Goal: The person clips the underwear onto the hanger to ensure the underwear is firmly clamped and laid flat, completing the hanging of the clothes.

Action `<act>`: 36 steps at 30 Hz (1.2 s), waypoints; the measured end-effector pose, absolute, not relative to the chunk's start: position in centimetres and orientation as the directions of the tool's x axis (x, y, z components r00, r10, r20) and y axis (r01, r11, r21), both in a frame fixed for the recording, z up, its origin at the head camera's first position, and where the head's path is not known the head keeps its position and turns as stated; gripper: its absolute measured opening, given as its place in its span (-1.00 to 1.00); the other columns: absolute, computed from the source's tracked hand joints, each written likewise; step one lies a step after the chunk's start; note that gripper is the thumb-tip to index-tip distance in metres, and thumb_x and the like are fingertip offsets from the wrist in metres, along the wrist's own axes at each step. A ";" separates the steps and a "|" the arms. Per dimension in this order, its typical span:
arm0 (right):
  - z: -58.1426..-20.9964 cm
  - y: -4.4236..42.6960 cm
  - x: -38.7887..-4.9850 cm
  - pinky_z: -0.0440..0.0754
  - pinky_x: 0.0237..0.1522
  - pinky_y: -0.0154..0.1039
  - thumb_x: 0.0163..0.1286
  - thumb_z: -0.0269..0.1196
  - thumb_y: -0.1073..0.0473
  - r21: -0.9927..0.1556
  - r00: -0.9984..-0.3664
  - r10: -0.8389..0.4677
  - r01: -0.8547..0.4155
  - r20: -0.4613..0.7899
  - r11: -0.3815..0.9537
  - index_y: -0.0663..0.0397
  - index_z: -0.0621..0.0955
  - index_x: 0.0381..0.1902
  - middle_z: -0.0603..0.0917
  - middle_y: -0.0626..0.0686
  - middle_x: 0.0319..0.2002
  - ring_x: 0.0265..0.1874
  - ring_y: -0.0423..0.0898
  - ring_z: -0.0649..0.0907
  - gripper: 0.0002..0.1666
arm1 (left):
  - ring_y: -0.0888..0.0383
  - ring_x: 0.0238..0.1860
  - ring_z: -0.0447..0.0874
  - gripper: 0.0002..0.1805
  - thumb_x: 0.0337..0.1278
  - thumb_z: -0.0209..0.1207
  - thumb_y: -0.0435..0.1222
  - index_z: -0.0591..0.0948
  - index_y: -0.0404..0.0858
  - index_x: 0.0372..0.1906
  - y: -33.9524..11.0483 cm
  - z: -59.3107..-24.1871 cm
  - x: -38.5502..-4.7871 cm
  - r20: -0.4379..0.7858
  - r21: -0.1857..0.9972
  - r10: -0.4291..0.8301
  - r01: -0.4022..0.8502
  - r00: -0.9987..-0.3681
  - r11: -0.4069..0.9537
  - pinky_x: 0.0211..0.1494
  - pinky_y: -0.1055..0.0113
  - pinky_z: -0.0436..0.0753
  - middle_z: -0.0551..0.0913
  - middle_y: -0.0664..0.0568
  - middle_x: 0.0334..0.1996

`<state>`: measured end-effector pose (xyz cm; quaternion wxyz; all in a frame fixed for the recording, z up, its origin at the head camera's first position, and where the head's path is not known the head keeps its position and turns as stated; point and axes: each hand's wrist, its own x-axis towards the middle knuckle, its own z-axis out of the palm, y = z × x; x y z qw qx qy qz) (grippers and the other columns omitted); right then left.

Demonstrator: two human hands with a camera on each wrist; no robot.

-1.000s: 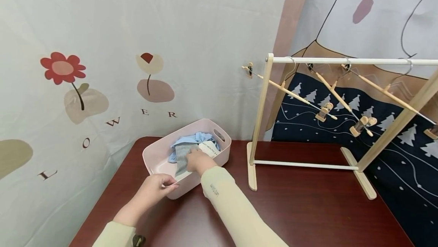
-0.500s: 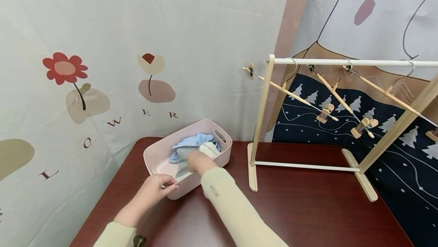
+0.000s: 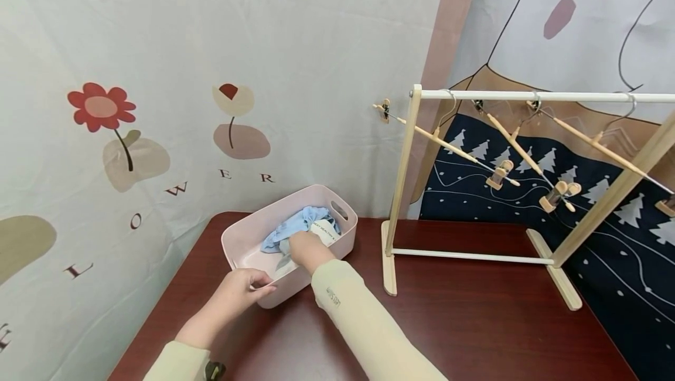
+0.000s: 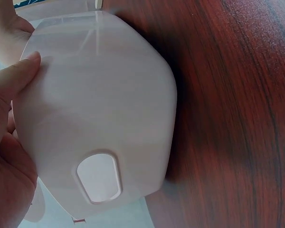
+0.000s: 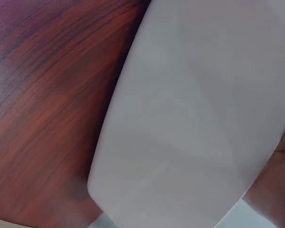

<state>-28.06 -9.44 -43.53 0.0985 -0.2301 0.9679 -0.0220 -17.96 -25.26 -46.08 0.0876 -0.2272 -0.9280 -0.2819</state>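
Note:
A pale pink plastic basket [image 3: 295, 293] with handle holes stands on the table. My left hand [image 3: 237, 296] grips its near left rim, thumb [image 4: 23, 73] on the outer wall in the left wrist view. My right hand [image 3: 307, 250] reaches over the near rim into the basket. It holds a bunched grey cloth garment [image 3: 283, 265]; its fingertips are hidden. Beside it lie a light blue garment [image 3: 295, 226] and a white cloth [image 3: 324, 230] with printed lettering. In the right wrist view the basket's outer wall [image 5: 190, 118] hides most of the hand.
On the right of the dark red wooden table [image 3: 448, 334] stands a wooden rack [image 3: 401, 176] with a white top rail [image 3: 490, 95]. Several clip hangers [image 3: 456, 149] hang from it. A printed curtain [image 3: 327, 76] rises behind the basket.
The grey garment, spread out earlier, has been gathered under my right hand, showing more of the blue one and the basket floor. My left hand stays on the rim.

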 end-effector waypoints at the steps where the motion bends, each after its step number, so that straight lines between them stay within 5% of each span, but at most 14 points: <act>1: -43.5 -9.4 -28.0 0.59 -0.11 -0.28 0.36 0.11 0.22 -0.079 -0.878 -0.449 -0.442 -0.169 0.894 0.05 0.67 -0.19 0.66 0.00 -0.07 -0.21 -0.13 0.63 -0.80 | 0.52 -0.49 0.48 -0.88 -0.05 0.35 -0.23 0.65 0.02 -0.56 -25.3 -46.1 -18.0 0.291 0.484 0.373 0.472 -0.881 0.737 -0.41 0.48 0.58 0.64 0.36 -0.57; 7: -43.6 -9.0 -28.1 0.56 0.04 -0.19 0.40 0.05 0.21 -0.064 -0.875 -0.478 -0.474 -0.081 0.878 0.03 0.65 -0.04 0.55 0.08 0.14 0.03 -0.01 0.59 -0.72 | 0.52 -0.49 0.46 -0.88 -0.03 0.35 -0.23 0.65 0.00 -0.56 -25.2 -45.7 -18.0 0.277 0.499 0.376 0.467 -0.884 0.730 -0.41 0.48 0.58 0.64 0.35 -0.58; 13: -43.7 -8.7 -28.5 0.60 -0.08 -0.20 0.38 0.07 0.20 -0.066 -0.875 -0.483 -0.483 0.018 0.873 -0.08 0.60 -0.09 0.69 -0.04 -0.12 -0.10 -0.05 0.65 -0.78 | 0.52 -0.50 0.44 -0.88 -0.03 0.35 -0.25 0.65 -0.03 -0.56 -25.3 -45.6 -18.0 0.270 0.508 0.379 0.465 -0.885 0.725 -0.42 0.48 0.58 0.63 0.35 -0.58; 26: -40.9 -5.4 -28.8 0.59 -0.09 -0.26 0.33 0.16 0.28 -0.562 -0.907 -0.303 -0.419 0.291 0.713 -0.03 0.67 -0.16 0.71 -0.02 -0.13 -0.11 -0.09 0.66 -0.80 | 0.52 -0.50 0.46 -0.85 -0.02 0.34 -0.22 0.62 0.00 -0.58 -25.3 -46.0 -18.2 0.256 0.497 0.370 0.450 -0.893 0.742 -0.41 0.46 0.58 0.61 0.36 -0.58; 36: -38.1 -2.0 -29.4 0.59 -0.03 -0.25 0.31 0.17 0.30 -0.656 -0.901 -0.229 -0.427 0.369 0.623 0.00 0.66 -0.18 0.70 0.00 -0.11 -0.06 -0.10 0.65 -0.81 | 0.51 -0.48 0.47 -0.87 0.00 0.33 -0.20 0.64 0.00 -0.56 -25.2 -45.8 -18.2 0.242 0.514 0.373 0.445 -0.895 0.733 -0.38 0.44 0.61 0.62 0.35 -0.57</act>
